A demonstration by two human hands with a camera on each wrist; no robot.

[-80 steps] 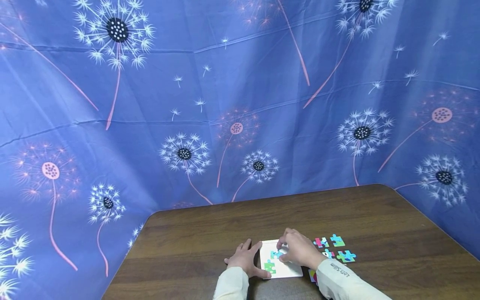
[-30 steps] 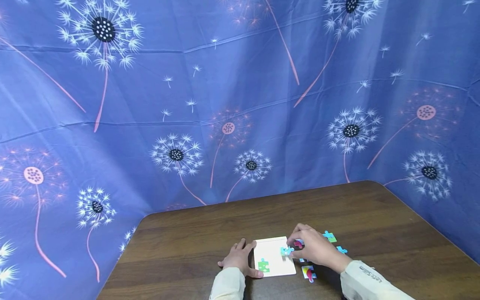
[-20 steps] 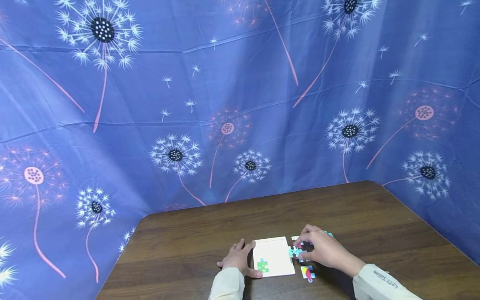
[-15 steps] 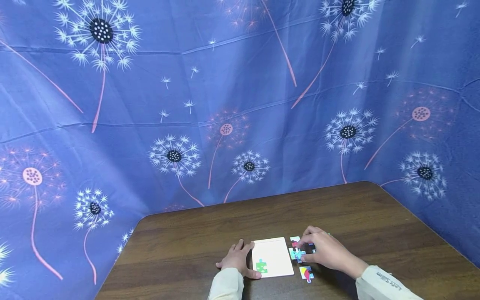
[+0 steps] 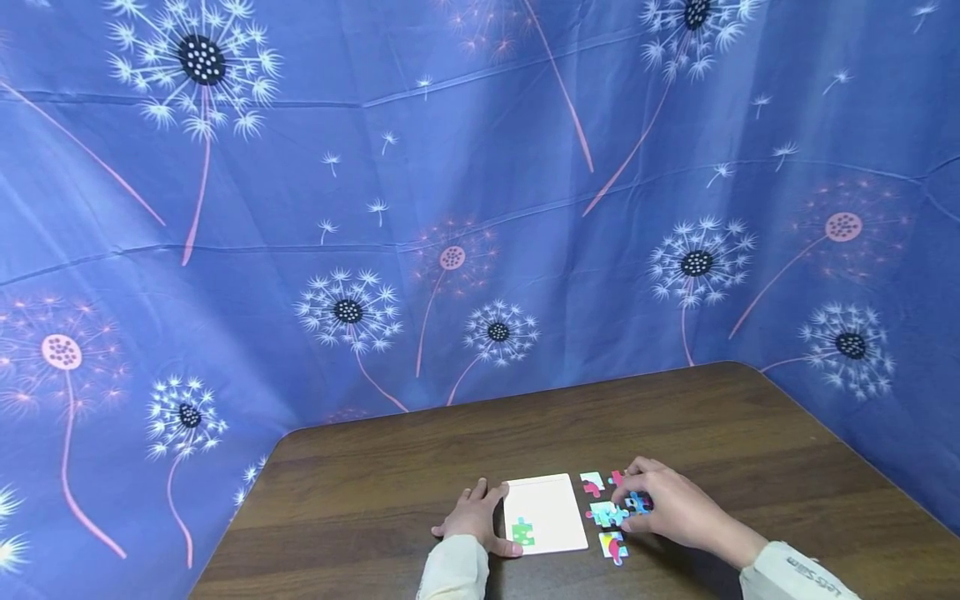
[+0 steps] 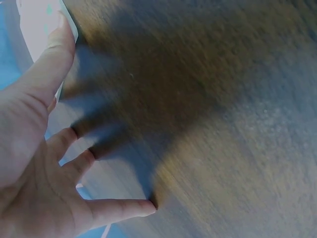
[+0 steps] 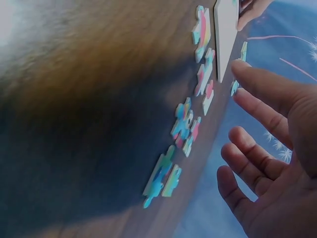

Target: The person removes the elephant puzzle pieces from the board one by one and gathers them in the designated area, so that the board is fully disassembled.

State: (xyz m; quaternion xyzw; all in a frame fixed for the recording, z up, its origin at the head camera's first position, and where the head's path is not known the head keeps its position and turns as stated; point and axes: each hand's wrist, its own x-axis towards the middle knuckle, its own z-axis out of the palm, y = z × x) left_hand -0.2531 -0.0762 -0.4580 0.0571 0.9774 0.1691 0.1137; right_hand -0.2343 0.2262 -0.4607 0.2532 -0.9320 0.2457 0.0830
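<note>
A white square puzzle board [image 5: 546, 512] lies on the table, with a green jigsaw piece [image 5: 523, 533] in its near left corner. My left hand [image 5: 476, 518] spreads its fingers along the board's left side. In the left wrist view its thumb [image 6: 59, 47] lies on the board's corner, while the other fingertips rest on the wood. To the right of the board, my right hand [image 5: 667, 507] pinches a light blue jigsaw piece [image 5: 619, 515] between thumb and index finger. In the right wrist view the thumb hides most of that piece [image 7: 235, 88], and the other fingers are loosely bent.
Several loose jigsaw pieces lie right of the board, among them a white and red one [image 5: 592, 482], a yellow and red one [image 5: 612, 546] and a dark blue one [image 5: 637, 502]. A blue dandelion-print cloth [image 5: 480, 208] hangs behind the brown table [image 5: 390, 492].
My right hand has carried the light blue jigsaw piece from above the board rightward to the loose pieces. My left hand has stayed at the board's left side. The head view has shifted slightly.
</note>
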